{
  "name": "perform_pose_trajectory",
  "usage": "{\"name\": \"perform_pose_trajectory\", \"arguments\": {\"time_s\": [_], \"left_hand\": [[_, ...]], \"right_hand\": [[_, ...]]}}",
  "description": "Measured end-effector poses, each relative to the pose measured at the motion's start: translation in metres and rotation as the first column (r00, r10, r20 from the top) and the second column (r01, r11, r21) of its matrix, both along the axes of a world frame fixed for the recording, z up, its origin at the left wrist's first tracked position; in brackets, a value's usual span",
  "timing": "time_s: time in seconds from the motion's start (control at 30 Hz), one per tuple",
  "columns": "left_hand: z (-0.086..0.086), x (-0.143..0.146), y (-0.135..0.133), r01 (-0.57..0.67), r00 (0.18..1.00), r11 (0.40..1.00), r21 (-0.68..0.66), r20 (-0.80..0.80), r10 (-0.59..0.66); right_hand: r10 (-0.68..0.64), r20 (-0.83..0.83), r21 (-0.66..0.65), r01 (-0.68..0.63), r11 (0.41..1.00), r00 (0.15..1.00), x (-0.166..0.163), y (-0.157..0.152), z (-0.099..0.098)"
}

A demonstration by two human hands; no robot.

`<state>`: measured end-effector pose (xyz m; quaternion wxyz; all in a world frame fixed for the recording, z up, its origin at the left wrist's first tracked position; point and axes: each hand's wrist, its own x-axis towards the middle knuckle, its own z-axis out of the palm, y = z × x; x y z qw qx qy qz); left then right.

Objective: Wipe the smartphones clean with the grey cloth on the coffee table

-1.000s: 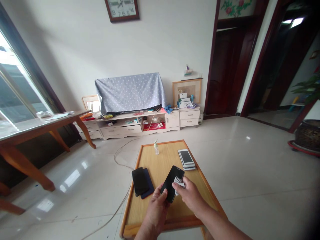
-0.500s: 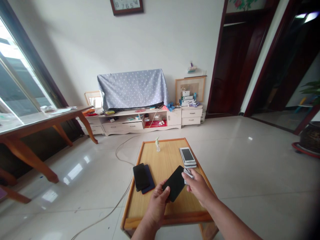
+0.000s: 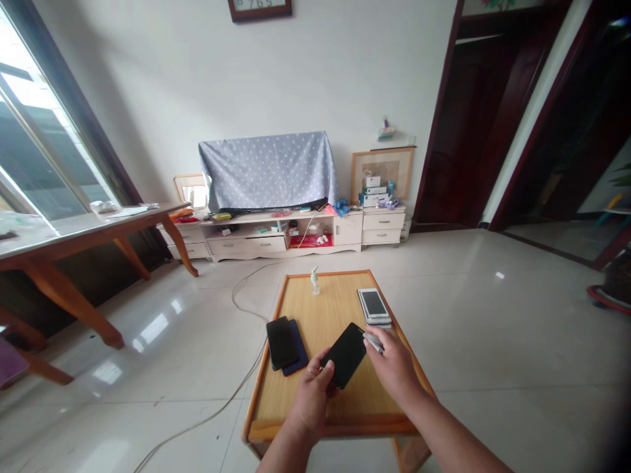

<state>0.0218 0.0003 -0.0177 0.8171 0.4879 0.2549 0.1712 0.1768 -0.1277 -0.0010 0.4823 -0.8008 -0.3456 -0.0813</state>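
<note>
A black smartphone (image 3: 346, 355) is held up over the small wooden table (image 3: 331, 302), tilted, its dark face towards me. My left hand (image 3: 318, 387) grips its lower left end, thumb on top. At the phone's right edge, my right hand (image 3: 390, 358) pinches a folded light grey cloth (image 3: 373, 342). To the left on the table lie a black phone (image 3: 280, 343) and, partly under it, a dark blue phone or case (image 3: 299, 360). A stack of white phones (image 3: 374, 305) lies near the right edge. A small clear pump bottle (image 3: 315, 282) stands at the far side.
A cable (image 3: 217, 407) runs across the floor on the left. Farther off are a larger table (image 3: 83, 230) and a low white cabinet (image 3: 246, 246) below a blue dotted cloth (image 3: 269, 171). A dark red door (image 3: 458, 125) is at the right.
My right hand has turned, and the cloth has shifted slightly along the phone's right edge. The whole view has moved a little. My left hand keeps its hold on the phone.
</note>
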Motion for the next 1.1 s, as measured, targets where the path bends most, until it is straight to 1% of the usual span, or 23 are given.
{"name": "perform_pose_trajectory", "arguments": {"time_s": [0.1,0.2,0.27,0.33,0.43,0.5,0.57,0.63,0.73,0.8,0.87,0.93,1.0,1.1], "left_hand": [[0.004,0.001,0.0,-0.009,1.0,0.995,-0.096,0.018,0.011],[0.009,0.0,-0.001,-0.028,0.998,0.985,-0.169,0.052,0.037],[0.012,-0.001,-0.002,-0.027,0.996,0.98,-0.195,0.074,0.042],[0.013,-0.002,-0.002,-0.014,0.996,0.978,-0.209,0.086,0.033],[0.012,-0.004,-0.002,-0.012,0.996,0.976,-0.219,0.085,0.032],[0.011,-0.004,-0.002,-0.015,0.995,0.973,-0.231,0.094,0.038],[0.011,-0.005,-0.001,-0.012,0.993,0.97,-0.244,0.114,0.041],[0.011,-0.006,0.0,-0.014,0.989,0.965,-0.261,0.142,0.052],[0.011,-0.007,0.004,-0.044,0.98,0.953,-0.3,0.17,0.099],[0.011,-0.008,0.008,-0.074,0.977,0.945,-0.318,0.166,0.133],[0.01,-0.01,0.01,-0.094,0.976,0.945,-0.313,0.158,0.15],[0.01,-0.011,0.009,-0.09,0.976,0.955,-0.282,0.165,0.141],[0.012,-0.013,0.005,-0.054,0.979,0.974,-0.22,0.18,0.095],[0.017,-0.016,-0.002,0.043,0.978,0.994,-0.099,0.208,-0.021]], "right_hand": [[0.079,0.093,-0.072,-0.073,0.995,0.992,-0.021,0.002,0.009],[0.134,0.206,-0.159,-0.102,0.982,0.969,-0.04,0.004,0.017],[0.151,0.252,-0.191,-0.104,0.976,0.956,-0.046,0.007,0.02],[0.096,0.26,-0.17,-0.052,0.984,0.961,-0.047,0.01,0.02],[-0.045,0.207,-0.151,0.078,0.985,0.977,-0.041,0.015,0.02],[-0.045,0.165,-0.182,0.075,0.98,0.985,-0.039,0.018,0.021],[0.032,0.153,-0.209,0.0,0.978,0.988,-0.041,0.02,0.022],[0.127,0.181,-0.228,-0.084,0.97,0.975,-0.05,0.021,0.024],[0.248,0.216,-0.265,-0.188,0.946,0.944,-0.066,0.022,0.026],[0.312,0.196,-0.28,-0.252,0.926,0.93,-0.075,0.022,0.026],[0.353,0.148,-0.276,-0.304,0.912,0.924,-0.08,0.023,0.026],[0.361,0.103,-0.254,-0.327,0.91,0.927,-0.082,0.026,0.024],[0.339,0.082,-0.222,-0.315,0.923,0.937,-0.08,0.03,0.023],[0.325,0.082,-0.188,-0.306,0.933,0.942,-0.075,0.035,0.021]]}}
